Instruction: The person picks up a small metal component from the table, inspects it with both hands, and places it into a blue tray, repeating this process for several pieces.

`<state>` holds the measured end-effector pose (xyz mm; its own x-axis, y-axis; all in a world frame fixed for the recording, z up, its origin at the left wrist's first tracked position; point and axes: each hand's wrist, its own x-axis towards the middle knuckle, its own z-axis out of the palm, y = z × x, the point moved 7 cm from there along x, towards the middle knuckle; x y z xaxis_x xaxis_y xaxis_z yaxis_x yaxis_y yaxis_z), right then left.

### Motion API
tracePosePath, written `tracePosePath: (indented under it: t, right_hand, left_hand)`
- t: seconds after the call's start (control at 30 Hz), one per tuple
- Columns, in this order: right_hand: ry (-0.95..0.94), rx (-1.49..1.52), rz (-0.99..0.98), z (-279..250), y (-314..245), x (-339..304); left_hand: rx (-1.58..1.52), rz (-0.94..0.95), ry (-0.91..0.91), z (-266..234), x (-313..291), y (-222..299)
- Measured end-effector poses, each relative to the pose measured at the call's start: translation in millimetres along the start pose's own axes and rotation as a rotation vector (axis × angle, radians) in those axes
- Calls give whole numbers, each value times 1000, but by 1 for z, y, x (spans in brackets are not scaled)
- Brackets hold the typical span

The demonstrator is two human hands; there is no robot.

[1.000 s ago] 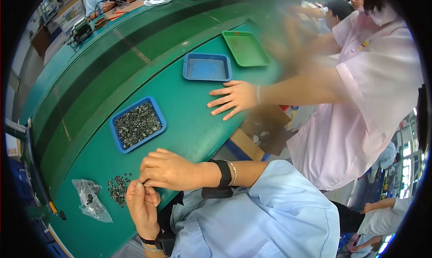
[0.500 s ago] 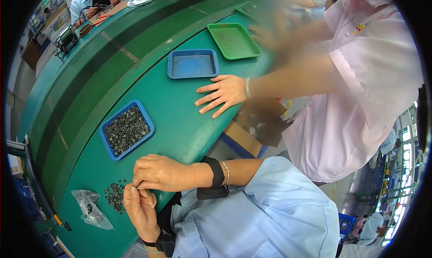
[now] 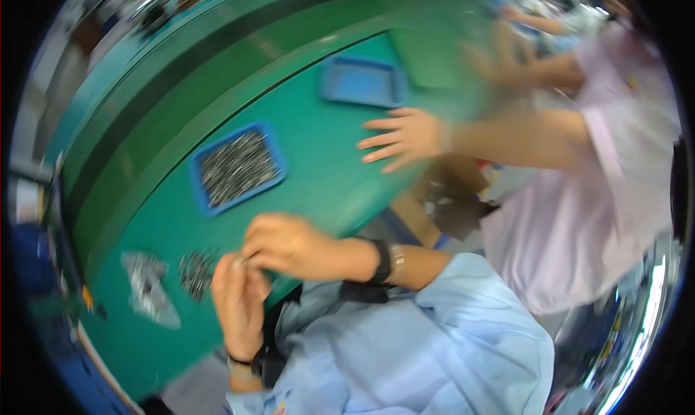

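Over the near edge of the green table, my left hand (image 3: 239,299) and my right hand (image 3: 293,248) meet at the fingertips. Both are closed in a pinch; whatever is between them is too small and smeared to name. A loose pile of small dark metal-looking parts (image 3: 195,274) lies just left of my fingers. Beside that pile rests a clear plastic bag (image 3: 150,288) with some dark bits in it. Beyond my hands stands a blue tray (image 3: 205,205) filled with many similar small parts (image 3: 242,167).
A co-worker's spread hand (image 3: 405,140) lies over the table (image 3: 326,169) to the right, by another blue tray (image 3: 362,82). A blurred green tray (image 3: 434,56) sits farther back. A cardboard box (image 3: 416,216) stands below the table edge. The curved belt (image 3: 239,67) runs along the far side.
The whole view has shifted and blurred, so the trays, bag and pile appear farther right or higher. My hands keep their pinch together. The co-worker's hand still lies spread near the table.
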<state>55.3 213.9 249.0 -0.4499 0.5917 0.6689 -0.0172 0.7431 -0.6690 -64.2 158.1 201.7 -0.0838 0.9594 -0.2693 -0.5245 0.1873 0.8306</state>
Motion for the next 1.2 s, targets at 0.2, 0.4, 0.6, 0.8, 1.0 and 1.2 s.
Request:
tracePosePath:
  t: [0.2, 0.4, 0.6, 0.8, 1.0, 1.2]
  right_hand:
    - [-122, 144, 249, 2, 6, -2]
    - [-179, 29, 230, 8, 3, 0]
    - [-182, -19, 179, 11, -1, 0]
    - [-158, -11, 166, 11, -2, -1]
    - [-146, 9, 189, 12, -3, -1]
    - [-117, 88, 231, 17, 0, -2]
  left_hand:
    - [-64, -30, -39, -6, 3, -6]
    - [-152, -46, -109, -5, -3, -1]
    - [-167, -63, -102, -8, -5, -2]
    - [-201, -72, -99, -7, -4, -5]
    - [-261, -74, -120, -7, -2, -10]
    - [-415, -40, -180, -6, 0, -16]
